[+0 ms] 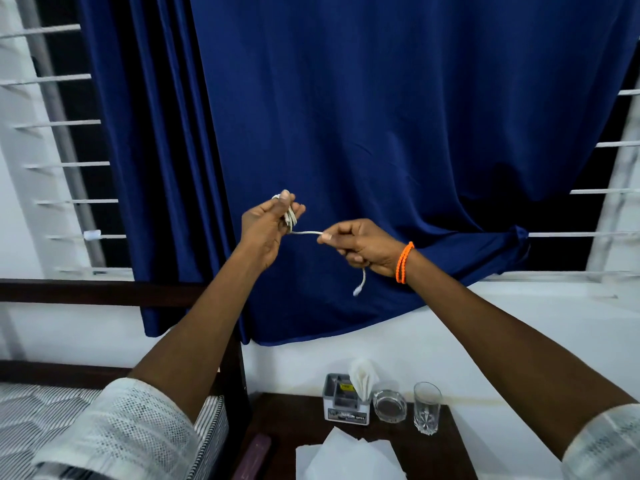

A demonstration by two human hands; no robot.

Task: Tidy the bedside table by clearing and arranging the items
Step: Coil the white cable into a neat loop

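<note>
A white charging cable (pixel 306 233) is held up in front of the blue curtain, well above the bedside table. My left hand (pixel 266 225) grips a coiled bundle of it, loops showing between thumb and fingers. My right hand (pixel 360 245) pinches the straight stretch leading out of the coil, and the cable's plug end (pixel 357 291) dangles below that fist. The dark wooden bedside table (pixel 294 424) lies low in the view, under my arms.
On the table stand a tissue holder box (pixel 346 401), a glass ashtray (pixel 389 407), a clear drinking glass (pixel 427 412), white tissue sheets (pixel 346 459) and a dark slim case (pixel 256 455). A bed with striped mattress (pixel 34 414) is at left.
</note>
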